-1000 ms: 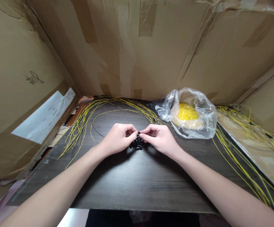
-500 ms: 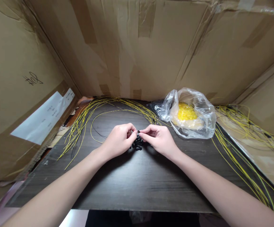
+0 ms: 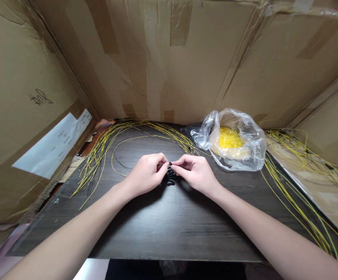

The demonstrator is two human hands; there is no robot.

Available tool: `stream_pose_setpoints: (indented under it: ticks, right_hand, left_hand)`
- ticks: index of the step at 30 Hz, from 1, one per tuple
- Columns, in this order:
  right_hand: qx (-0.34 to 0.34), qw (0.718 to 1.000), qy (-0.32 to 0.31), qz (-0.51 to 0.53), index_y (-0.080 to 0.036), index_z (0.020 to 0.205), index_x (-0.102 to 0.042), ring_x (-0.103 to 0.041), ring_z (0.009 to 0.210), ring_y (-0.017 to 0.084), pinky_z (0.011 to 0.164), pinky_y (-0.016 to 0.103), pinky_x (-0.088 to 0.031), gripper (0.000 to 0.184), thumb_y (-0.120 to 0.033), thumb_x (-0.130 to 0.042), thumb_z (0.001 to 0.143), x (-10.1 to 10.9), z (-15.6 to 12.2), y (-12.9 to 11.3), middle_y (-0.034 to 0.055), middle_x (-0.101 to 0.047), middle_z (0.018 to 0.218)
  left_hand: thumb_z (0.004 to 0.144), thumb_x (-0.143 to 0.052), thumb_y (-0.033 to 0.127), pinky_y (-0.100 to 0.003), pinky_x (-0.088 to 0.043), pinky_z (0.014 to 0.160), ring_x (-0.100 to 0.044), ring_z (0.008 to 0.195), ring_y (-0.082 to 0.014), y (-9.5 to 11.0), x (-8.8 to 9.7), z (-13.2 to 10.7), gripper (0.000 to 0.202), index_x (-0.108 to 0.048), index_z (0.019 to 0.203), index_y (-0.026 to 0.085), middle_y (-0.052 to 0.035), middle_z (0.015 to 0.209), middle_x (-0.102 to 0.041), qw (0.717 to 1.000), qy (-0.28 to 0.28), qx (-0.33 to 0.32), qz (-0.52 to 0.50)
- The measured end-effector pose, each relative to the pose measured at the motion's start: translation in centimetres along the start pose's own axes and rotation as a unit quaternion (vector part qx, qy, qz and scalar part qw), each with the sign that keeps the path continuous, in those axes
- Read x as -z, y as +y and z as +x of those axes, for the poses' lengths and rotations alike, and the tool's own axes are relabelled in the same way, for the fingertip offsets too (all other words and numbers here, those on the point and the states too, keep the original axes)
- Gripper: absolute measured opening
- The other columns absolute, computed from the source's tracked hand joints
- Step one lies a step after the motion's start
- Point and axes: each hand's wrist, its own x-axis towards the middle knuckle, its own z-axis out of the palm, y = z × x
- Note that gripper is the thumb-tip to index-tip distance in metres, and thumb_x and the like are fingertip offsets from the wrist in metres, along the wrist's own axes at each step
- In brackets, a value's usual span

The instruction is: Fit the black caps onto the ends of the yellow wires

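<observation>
My left hand (image 3: 150, 171) and my right hand (image 3: 196, 172) meet over the middle of the dark table, fingertips almost touching. Between them shows a small black piece (image 3: 170, 163), pinched by the right thumb and forefinger. The left thumb and forefinger are closed too; a thin yellow wire (image 3: 117, 170) and a dark one run in behind that hand, and their ends are hidden. Just below the fingertips lies a small pile of shiny black pieces (image 3: 171, 182), partly covered by the hands.
A bundle of yellow wires (image 3: 99, 153) arcs across the back left. Clear plastic bags hold yellow bits (image 3: 230, 138) and dark bits (image 3: 192, 132) at the back right. More yellow wires (image 3: 297, 210) hang along the right side. Cardboard walls (image 3: 157, 77) enclose the table (image 3: 169, 233).
Both hands stay in nearly the same place, with the right one shifted very slightly. Fewer of the black pieces show beside the fingers.
</observation>
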Motion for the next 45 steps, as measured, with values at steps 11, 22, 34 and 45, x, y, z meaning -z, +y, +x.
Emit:
stream_pose_setpoints:
  ticks: [11, 22, 34, 45]
  right_hand:
    - [0.01, 1.0, -0.005, -0.029, -0.016, 0.082, -0.072, -0.07, 0.075, 0.019, 0.071, 0.031, -0.056, 0.011, -0.026, -0.068, 0.082, -0.02, -0.06, -0.05, 0.0061, -0.075, 0.083]
    - [-0.015, 0.999, 0.017, -0.036, -0.015, 0.084, -0.073, -0.071, 0.074, 0.02, 0.072, 0.033, -0.057, 0.013, -0.028, -0.069, 0.081, 0.19, 0.24, 0.18, 0.0074, -0.075, 0.083]
    - [-0.015, 1.0, 0.007, -0.02, -0.016, 0.085, -0.073, -0.07, 0.074, 0.019, 0.071, 0.032, -0.057, 0.014, -0.029, -0.069, 0.081, 0.01, 0.11, 0.19, 0.0072, -0.074, 0.083]
    - [-0.015, 0.999, 0.044, -0.016, -0.016, 0.083, -0.071, -0.067, 0.067, 0.017, 0.064, 0.03, -0.055, 0.014, -0.03, -0.07, 0.079, 0.31, 0.41, -0.05, 0.0067, -0.073, 0.077]
  left_hand:
    - [0.089, -0.057, 0.019, -0.026, -0.038, 0.06, -0.057, 0.06, -0.0134, 0.2, 0.11, 0.01, 0.016, -0.065, 0.075, 0.016, -0.0029, 0.071, -0.069, 0.999, -0.011, 0.017, 0.026]
    - [0.088, -0.058, 0.027, -0.025, -0.041, 0.057, -0.058, 0.057, -0.0129, 0.19, 0.29, 0.22, 0.019, -0.068, 0.076, 0.016, -0.0008, 0.067, -0.069, 0.997, 0.01, 0.072, -0.041]
    - [0.088, -0.057, 0.028, -0.025, -0.041, 0.055, -0.058, 0.057, -0.0135, 0.61, 0.27, 0.19, 0.02, -0.069, 0.077, 0.016, -0.0021, 0.068, -0.07, 0.995, -0.012, 0.082, -0.059]
    - [0.083, -0.06, 0.029, -0.024, -0.042, 0.054, -0.057, 0.058, -0.0134, -0.28, 0.79, 0.44, 0.018, -0.068, 0.076, 0.015, -0.0021, 0.068, -0.068, 0.983, -0.018, 0.128, -0.132]
